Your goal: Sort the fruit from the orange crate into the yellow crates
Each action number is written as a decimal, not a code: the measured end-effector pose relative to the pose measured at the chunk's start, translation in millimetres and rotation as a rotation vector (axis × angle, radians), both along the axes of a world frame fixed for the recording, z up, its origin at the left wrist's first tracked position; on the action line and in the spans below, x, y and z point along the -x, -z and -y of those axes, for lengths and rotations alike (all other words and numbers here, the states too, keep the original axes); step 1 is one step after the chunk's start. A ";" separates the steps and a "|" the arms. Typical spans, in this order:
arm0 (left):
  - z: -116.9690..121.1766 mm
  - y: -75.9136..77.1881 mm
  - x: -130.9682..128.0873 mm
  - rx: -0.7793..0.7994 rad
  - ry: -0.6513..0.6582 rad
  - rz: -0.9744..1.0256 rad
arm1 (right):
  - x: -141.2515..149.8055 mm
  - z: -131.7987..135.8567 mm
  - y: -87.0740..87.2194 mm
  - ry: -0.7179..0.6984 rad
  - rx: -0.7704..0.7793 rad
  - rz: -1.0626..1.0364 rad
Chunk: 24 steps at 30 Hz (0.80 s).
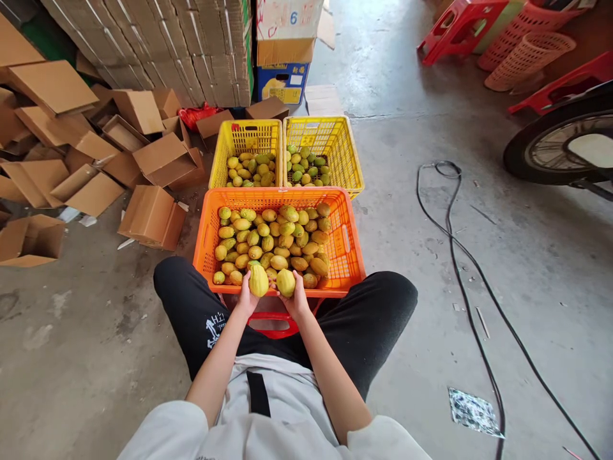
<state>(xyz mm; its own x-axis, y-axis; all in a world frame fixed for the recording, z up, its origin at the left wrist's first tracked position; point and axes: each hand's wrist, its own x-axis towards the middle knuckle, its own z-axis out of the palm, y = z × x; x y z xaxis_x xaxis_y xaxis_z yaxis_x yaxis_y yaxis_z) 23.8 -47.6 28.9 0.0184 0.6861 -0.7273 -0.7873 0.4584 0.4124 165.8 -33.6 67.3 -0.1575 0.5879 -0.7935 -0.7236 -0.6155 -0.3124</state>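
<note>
My left hand (246, 299) is closed round a yellow, lightly ridged oval fruit (258, 281). A second yellow fruit (286, 282), rounder in outline, sits in the grip of my right hand (299, 300). Both hands are side by side over the near rim of an orange plastic crate (353, 259). Inside that crate lies a heap of oval fruit (268, 243), from green-yellow to brownish orange. The fruits' exact kind is not plain. My fingers are partly hidden behind the two held fruits.
Beyond the orange crate stand two yellow crates, the left one (221, 150) and the right one (348, 156), each partly filled with fruit. Cardboard boxes (153, 214) are strewn at left. A black cable (460, 281) and a motorcycle wheel (550, 150) are at right.
</note>
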 end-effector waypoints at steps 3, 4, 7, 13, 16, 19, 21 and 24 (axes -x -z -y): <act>-2.0 -0.8 1.2 0.040 -0.034 0.022 | -2.2 1.9 1.7 0.040 0.080 -0.040; -2.5 -0.8 1.3 0.050 -0.047 0.030 | -3.1 2.8 1.9 0.070 0.108 -0.046; -3.0 -0.1 1.0 0.066 -0.073 0.047 | -6.7 1.5 -0.3 0.140 0.164 -0.103; -2.3 -3.1 1.1 0.089 -0.091 0.057 | -22.9 -78.7 -34.1 0.110 0.154 -0.069; -3.3 -7.9 2.4 0.125 -0.086 0.067 | -35.8 -158.9 -65.7 0.168 -0.023 -0.034; -4.0 -10.2 2.5 0.136 -0.077 0.067 | -47.3 -220.2 -85.1 0.214 -0.415 0.082; -4.2 -9.3 2.1 0.143 -0.076 0.057 | -49.9 -228.8 -81.8 0.151 -0.590 0.241; -5.3 -6.3 2.1 0.157 -0.096 0.052 | -42.6 -184.0 -50.8 -0.154 -0.659 0.650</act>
<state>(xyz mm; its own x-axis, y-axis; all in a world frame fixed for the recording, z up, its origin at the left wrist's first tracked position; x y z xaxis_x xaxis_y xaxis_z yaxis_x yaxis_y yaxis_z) 21.7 -42.3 35.2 -0.0014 0.5646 -0.8254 -0.8487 0.4359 0.2996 208.4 150.4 118.1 0.0860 0.9598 -0.2672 -0.2103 -0.2446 -0.9465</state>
